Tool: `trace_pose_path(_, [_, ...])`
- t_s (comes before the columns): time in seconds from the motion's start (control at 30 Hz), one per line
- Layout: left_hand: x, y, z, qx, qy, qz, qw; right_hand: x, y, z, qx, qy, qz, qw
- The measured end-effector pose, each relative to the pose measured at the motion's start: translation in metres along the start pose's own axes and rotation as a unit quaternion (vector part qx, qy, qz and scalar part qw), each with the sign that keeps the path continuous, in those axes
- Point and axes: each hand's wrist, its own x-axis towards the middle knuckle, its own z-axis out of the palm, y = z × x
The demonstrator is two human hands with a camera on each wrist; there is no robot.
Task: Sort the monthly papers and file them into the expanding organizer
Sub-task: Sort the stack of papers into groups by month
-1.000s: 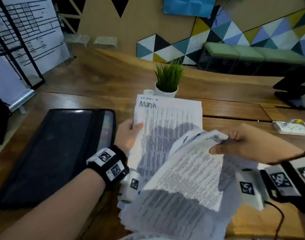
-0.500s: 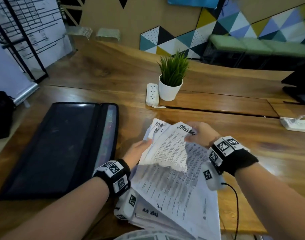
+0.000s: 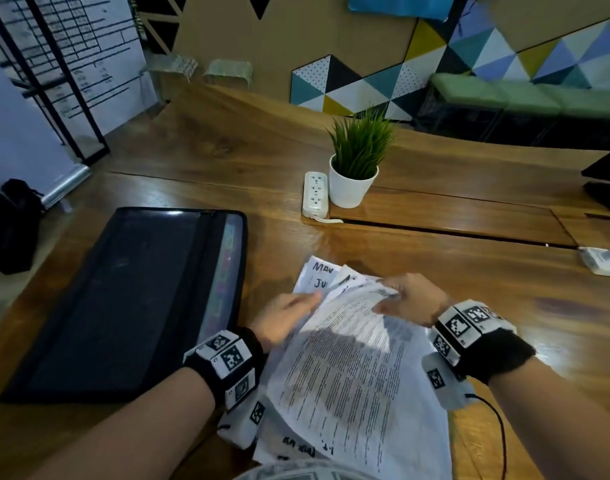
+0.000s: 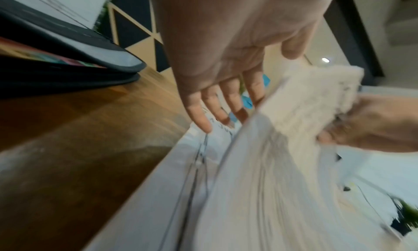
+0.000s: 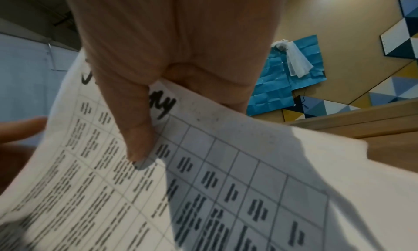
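Both hands work the loose stack of white printed papers [image 3: 352, 372] lying on the brown wooden table [image 3: 469, 271] at its near edge: the right hand [image 3: 412, 299] pinches the top corner of a lifted gridded sheet [image 5: 203, 165], thumb curled over a handwritten month heading, while the left hand [image 3: 286, 320] is relaxed, its straight fingers [image 4: 214, 110] resting against the sheets fanned beneath. To do this step well, I judge the right hand should peel one sheet only, lifting it clear enough to read the heading, with the left pressing the rest flat so labels such as the one starting "Ma" stay readable; the wrist views are blurred, so whether one sheet or several are pinched is hard to say. Closed and flat, the black fabric expanding organizer [image 3: 123, 299] lies just left of the stack, coloured tabs at its right edge. Open tabletop lies to the right; a white power strip [image 3: 315, 194] and white-potted green plant [image 3: 357, 168] stand well beyond.
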Motion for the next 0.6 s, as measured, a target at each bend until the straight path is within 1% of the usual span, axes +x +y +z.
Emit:
trace_pose_path(0.07, [0.011,0.004,-0.011,0.055,0.083,0.012,0.995,-0.006,0.004,0.007,-0.022,0.018,-0.009,1.000])
trace_pose_path(0.1, [0.017,0.004,-0.016,0.102,0.111,0.005,0.989,-0.009,0.004,0.010,-0.033,0.032,-0.014,0.999])
trace_pose_path(0.13, [0.024,0.004,-0.020,0.147,0.125,-0.014,0.981,-0.011,0.005,0.014,-0.037,0.052,-0.025,0.998])
trace_pose_path(0.17, [0.030,0.003,-0.021,0.184,0.127,-0.047,0.974,-0.013,0.006,0.018,-0.038,0.070,-0.037,0.996])
trace_pose_path(0.2, [0.035,0.002,-0.021,0.198,0.124,-0.078,0.969,-0.015,0.007,0.023,-0.037,0.086,-0.050,0.994])
trace_pose_path(0.23, [0.041,0.000,-0.020,0.183,0.118,-0.109,0.970,-0.017,0.007,0.027,-0.034,0.100,-0.063,0.992])
trace_pose_path(0.3, [0.047,0.000,-0.014,0.159,0.106,-0.132,0.973,-0.019,0.010,0.037,-0.027,0.120,-0.085,0.989])
trace_pose_path(0.4, [0.050,-0.002,-0.004,0.155,0.089,-0.097,0.979,-0.021,0.008,0.045,-0.007,0.147,-0.104,0.984])
trace_pose_path(0.47, [0.047,-0.003,-0.005,0.116,0.103,-0.075,0.985,-0.021,0.010,0.045,-0.003,0.170,-0.127,0.977])
trace_pose_path(0.6, [0.034,0.005,-0.011,0.057,0.089,-0.041,0.994,-0.015,0.021,0.038,-0.020,0.192,-0.147,0.970])
